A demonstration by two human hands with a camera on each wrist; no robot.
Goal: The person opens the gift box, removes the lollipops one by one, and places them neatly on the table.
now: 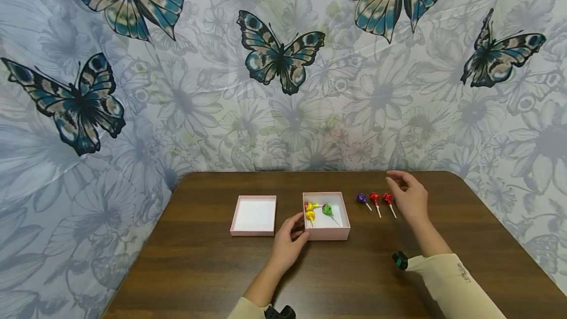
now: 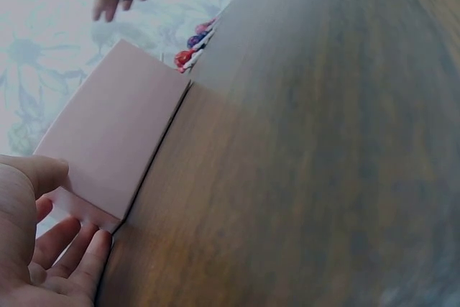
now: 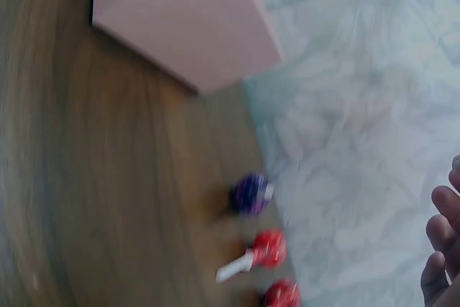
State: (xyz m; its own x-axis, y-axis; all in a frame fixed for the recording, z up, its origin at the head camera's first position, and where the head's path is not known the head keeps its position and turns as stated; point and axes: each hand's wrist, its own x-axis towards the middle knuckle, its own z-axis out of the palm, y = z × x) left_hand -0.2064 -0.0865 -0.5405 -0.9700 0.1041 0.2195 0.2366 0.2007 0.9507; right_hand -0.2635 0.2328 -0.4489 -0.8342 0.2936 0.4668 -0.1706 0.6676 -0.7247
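Steadying the pink box (image 1: 330, 234), the left hand (image 1: 287, 245) holds its near left corner, thumb laid on the near wall and fingers bent round against the left side. From where I stand, that hold seems meant to stop the box sliding on the smooth wooden table (image 1: 199, 279), and taking it from outside leaves the whole top free to reach into. Inside lie a green lollipop (image 1: 327, 209) and some yellow lollipops (image 1: 310, 216), bunched toward the left half; I can't make out exactly how many there are. The shallow white tray (image 1: 253, 215), perhaps the box's lid, sits apart to the left, probably put there to be out of both hands' way.

The right hand (image 1: 411, 201) has hold of nothing: its fingers are loosely curved, with a gap between them and the thumb, and it hangs raised off the table. Just to its left lie three lollipops in a row: the outer red lollipop (image 1: 388, 198) nearest to it, then the middle red lollipop (image 1: 374, 197), then the purple lollipop (image 1: 362, 198), closest to the box. Hand and candy look apart. The sticks point toward the person, likely set so, with gaps between, for easy gripping.
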